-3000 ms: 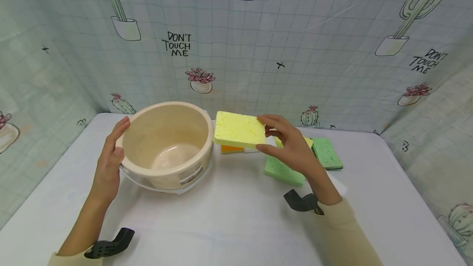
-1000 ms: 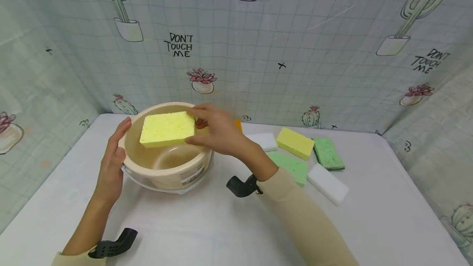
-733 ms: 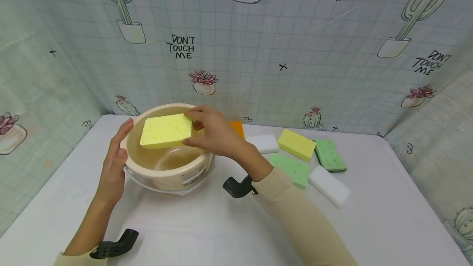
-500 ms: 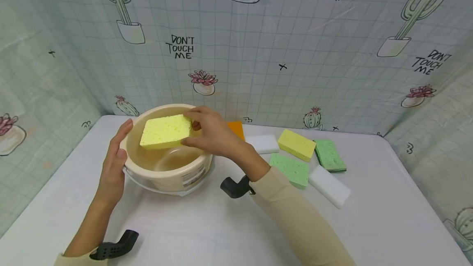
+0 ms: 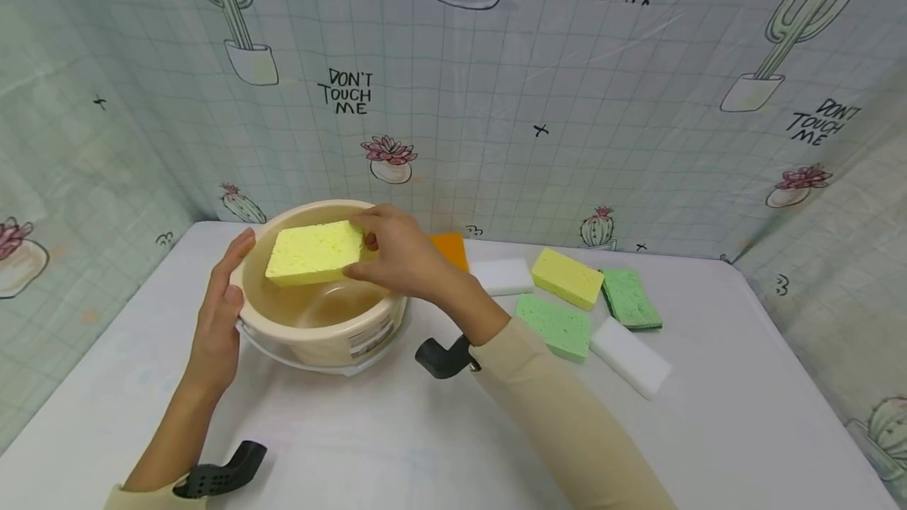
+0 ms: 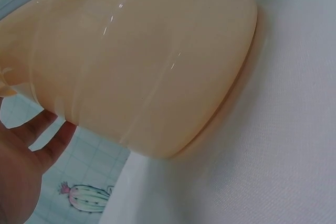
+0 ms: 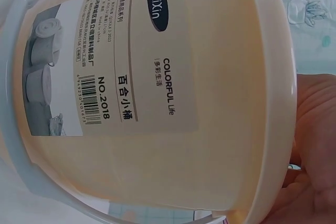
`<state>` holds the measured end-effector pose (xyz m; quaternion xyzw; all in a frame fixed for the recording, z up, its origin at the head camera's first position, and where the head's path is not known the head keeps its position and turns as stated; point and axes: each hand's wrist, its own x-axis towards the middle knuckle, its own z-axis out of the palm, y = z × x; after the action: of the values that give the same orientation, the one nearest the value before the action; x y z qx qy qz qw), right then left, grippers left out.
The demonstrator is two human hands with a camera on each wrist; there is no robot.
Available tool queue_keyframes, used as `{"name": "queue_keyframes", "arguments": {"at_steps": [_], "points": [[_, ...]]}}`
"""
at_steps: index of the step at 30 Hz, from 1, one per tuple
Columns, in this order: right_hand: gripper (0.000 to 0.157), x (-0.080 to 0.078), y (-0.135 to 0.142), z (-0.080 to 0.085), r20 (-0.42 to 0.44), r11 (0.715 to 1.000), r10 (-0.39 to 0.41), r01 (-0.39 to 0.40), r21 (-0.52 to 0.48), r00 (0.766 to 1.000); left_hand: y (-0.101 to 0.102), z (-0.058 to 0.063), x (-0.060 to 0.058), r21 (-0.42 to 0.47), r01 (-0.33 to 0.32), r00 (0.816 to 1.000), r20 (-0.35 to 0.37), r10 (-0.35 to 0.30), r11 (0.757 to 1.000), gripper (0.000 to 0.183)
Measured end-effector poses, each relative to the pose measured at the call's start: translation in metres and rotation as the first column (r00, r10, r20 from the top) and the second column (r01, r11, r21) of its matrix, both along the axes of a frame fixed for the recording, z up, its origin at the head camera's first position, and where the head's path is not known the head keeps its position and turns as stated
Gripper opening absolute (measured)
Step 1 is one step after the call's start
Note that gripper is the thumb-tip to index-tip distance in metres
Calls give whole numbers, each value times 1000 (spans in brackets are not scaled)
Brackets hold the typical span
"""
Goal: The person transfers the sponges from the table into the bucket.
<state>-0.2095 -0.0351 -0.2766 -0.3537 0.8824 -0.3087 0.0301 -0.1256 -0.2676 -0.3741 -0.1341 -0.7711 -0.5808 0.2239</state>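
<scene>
A cream plastic bucket [image 5: 333,337] with a pale handle stands upright at the table's left. My left hand [image 5: 218,309] lies against its outer left side near the rim, fingers fairly straight; in the left wrist view the hand [image 6: 23,166] touches the bucket wall [image 6: 142,61]. Over the mouth of the bucket, my right hand [image 5: 404,250] pinches a thick yellow sponge [image 5: 315,253] by its right end, thumb below and fingers above. The right wrist view has the labelled bucket side [image 7: 220,87] in front, with part of the right hand [image 7: 315,150] beyond the rim and the sponge hidden.
Right of the bucket lie an orange piece [image 5: 451,250], a white block [image 5: 503,276], a second yellow sponge [image 5: 568,279], a light green sponge [image 5: 554,326], a darker green sponge [image 5: 631,299] and another white block [image 5: 631,356]. A patterned curtain [image 5: 482,101] hangs behind the table.
Since the oldest frame, my right hand has carried the yellow sponge left, from beside the bucket to over its mouth. It has shifted only slightly in the last second. My left hand stays at the bucket.
</scene>
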Motion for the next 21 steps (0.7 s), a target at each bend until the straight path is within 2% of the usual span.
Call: {"name": "queue_keyframes", "arguments": {"at_steps": [9,16,21], "points": [[55,-2,0,2,4,999,13,-13,33,1000,-1,0,-1,11,12,1000,-12,-12,1000,52],[59,-3,0,4,34,997,10,-13,82,999,0,2,-1,18,11,1000,-7,-11,1000,52],[56,-1,4,5,42,999,31,-32,35,999,-1,2,0,11,5,1000,-5,-5,1000,52]]}}
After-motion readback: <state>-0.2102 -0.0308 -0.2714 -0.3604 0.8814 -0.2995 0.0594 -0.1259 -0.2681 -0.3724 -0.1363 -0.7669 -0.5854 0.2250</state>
